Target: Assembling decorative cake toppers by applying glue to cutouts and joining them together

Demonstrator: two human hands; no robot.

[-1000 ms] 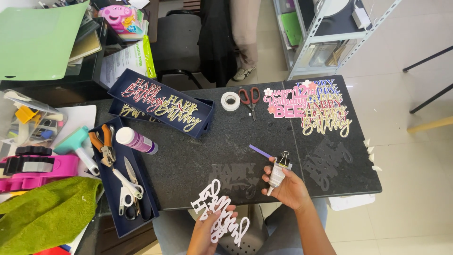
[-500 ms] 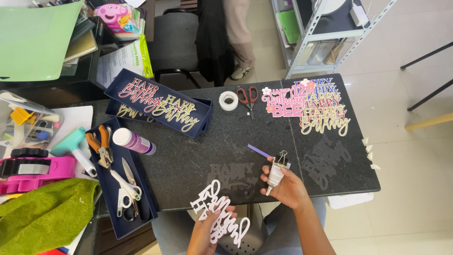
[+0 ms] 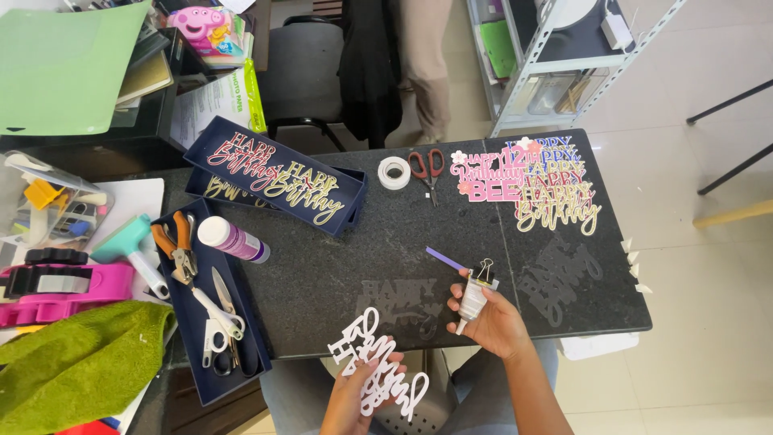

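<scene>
Two hands work at the tabletop's (image 3: 338,266) near edge. At its left edge a long navy tray (image 3: 251,354) holds orange pliers (image 3: 179,246), a purple glue bottle (image 3: 232,239) and white scissors (image 3: 216,322). Toward the far left corner, stacked navy boxes (image 3: 278,179) carry gold and pink lettered cutouts.

The left hand (image 3: 350,399) pinches a white cutout (image 3: 378,370) by its lower edge, just off the near edge. It looks like thin card with slender script strokes: light, floppy and easy to bend or tear, so it is best held at the thick joined letters, not the loose tails.

The right hand (image 3: 495,322) wraps its fingers around a small glue tube (image 3: 471,300) with a binder clip at its top; the tube is probably soft and squeezable. A purple strip (image 3: 444,259) lies just beyond it.

Toward the far edge lie a tape roll (image 3: 394,172) and red scissors (image 3: 427,169), and at the far right corner a pile of coloured cutouts (image 3: 535,181).
</scene>
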